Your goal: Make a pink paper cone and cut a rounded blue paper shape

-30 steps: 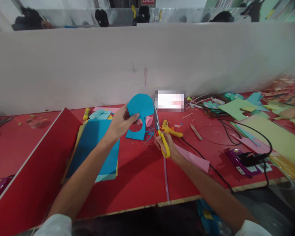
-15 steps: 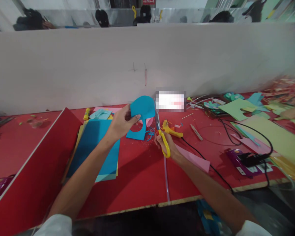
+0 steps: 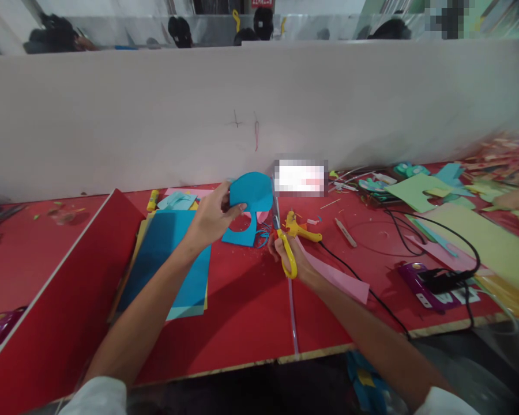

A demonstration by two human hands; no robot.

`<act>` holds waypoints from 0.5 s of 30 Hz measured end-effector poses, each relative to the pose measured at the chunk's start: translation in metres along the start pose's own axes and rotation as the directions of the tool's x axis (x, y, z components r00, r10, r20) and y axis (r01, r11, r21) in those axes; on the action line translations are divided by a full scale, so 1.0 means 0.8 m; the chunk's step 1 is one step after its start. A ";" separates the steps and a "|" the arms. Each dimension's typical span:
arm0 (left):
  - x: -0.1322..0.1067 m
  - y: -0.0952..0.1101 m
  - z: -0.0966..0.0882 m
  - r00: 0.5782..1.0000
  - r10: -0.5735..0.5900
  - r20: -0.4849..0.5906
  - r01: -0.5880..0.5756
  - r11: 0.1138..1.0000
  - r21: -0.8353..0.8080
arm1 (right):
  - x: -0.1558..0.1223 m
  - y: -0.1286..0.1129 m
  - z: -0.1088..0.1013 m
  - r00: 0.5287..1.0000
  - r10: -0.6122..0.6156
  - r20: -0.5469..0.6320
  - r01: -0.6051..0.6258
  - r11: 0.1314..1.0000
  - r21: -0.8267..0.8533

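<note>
A rounded piece of blue paper (image 3: 253, 190) is pinched between the thumb and fingers of my left hand (image 3: 211, 219), raised above the red table. My right hand (image 3: 292, 253) is closed round the yellow handles of a pair of scissors (image 3: 288, 253), whose blades point up along the right edge of the paper. Below the rounded piece lies a blue paper offcut (image 3: 240, 237) with a curved cut-out, and thin blue trimmings (image 3: 263, 235) are beside it. Just behind my right hand rests a yellow glue gun (image 3: 301, 230).
A stack of coloured sheets (image 3: 168, 259) lies left, beside a red upright divider (image 3: 64, 294). Pink paper (image 3: 335, 274), a utility knife (image 3: 345, 231), a black cable (image 3: 354, 274) and a purple power strip (image 3: 428, 285) are on the right. Another person's hand (image 3: 516, 199) is at the far right.
The rounded blue paper has tilted and dropped slightly at its top edge. My right hand and the scissors have shifted a little to the left.
</note>
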State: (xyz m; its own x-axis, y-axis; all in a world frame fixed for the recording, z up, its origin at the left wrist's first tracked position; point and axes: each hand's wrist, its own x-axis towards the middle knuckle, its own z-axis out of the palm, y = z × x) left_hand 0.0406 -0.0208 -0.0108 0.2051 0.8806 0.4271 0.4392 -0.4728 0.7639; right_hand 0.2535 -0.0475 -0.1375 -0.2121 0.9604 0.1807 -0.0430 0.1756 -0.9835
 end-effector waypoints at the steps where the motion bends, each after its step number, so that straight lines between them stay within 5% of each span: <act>1: 0.000 0.000 -0.001 1.000 -0.005 0.004 0.005 1.000 -0.006 | -0.001 -0.002 -0.001 1.000 0.001 -0.011 -0.001 1.000 0.003; 15: 0.000 0.005 -0.012 0.999 -0.017 0.043 0.015 0.998 0.055 | 0.005 0.015 -0.007 0.999 0.026 -0.021 -0.026 0.999 -0.042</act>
State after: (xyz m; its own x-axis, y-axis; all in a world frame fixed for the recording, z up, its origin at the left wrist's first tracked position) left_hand 0.0341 -0.0233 -0.0030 0.2345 0.8892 0.3929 0.4897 -0.4571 0.7424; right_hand 0.2576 -0.0408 -0.1486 -0.1926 0.9689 0.1554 0.0037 0.1591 -0.9873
